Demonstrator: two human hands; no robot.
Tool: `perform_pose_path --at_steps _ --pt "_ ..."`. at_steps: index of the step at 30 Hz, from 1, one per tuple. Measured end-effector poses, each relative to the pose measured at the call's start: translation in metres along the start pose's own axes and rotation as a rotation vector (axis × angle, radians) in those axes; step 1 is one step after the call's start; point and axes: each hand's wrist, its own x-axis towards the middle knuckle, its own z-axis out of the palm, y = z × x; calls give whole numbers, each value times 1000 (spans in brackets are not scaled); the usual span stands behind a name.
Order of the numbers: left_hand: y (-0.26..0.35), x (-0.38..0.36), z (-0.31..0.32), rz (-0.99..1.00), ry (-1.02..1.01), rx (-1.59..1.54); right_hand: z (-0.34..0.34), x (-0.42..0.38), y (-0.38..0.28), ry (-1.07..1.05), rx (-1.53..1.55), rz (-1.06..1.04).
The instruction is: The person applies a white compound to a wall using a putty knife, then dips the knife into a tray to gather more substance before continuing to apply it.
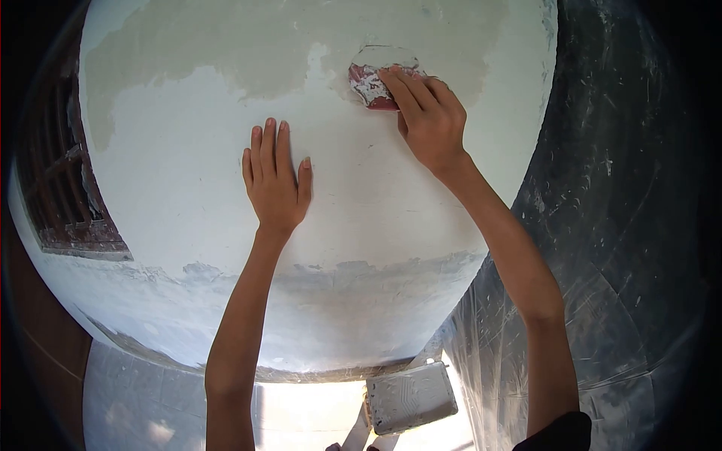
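My right hand (432, 124) is closed on a red putty spreader (370, 86) smeared with white putty. The spreader lies against the wall (338, 180), high and right of the middle. A thin dark line arcs over its top edge. My left hand (273, 177) rests palm down on the wall, lower and to the left, with its fingers stretched upward and the thumb apart. Around the hands the wall is coated white, while a greyish-green patch (195, 45) spreads across its upper part.
A putty-stained tray (412, 398) stands low by the wall's foot, near my feet. Dark plastic sheeting (602, 225) hangs at the right. A brown barred window (68, 165) is set in the wall at the left. A rough grey band (361, 286) crosses the lower wall.
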Motion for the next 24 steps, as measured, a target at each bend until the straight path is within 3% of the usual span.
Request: perform_pose_path --at_steps 11,20,24 --pt "-3 2 -2 18 16 -7 2 -19 -13 41 -62 -9" --pt "-12 8 -7 68 4 -27 -49 -72 -65 -203 65 25" --pt "-13 5 -7 64 -7 -11 -77 -43 -55 -232 257 146"
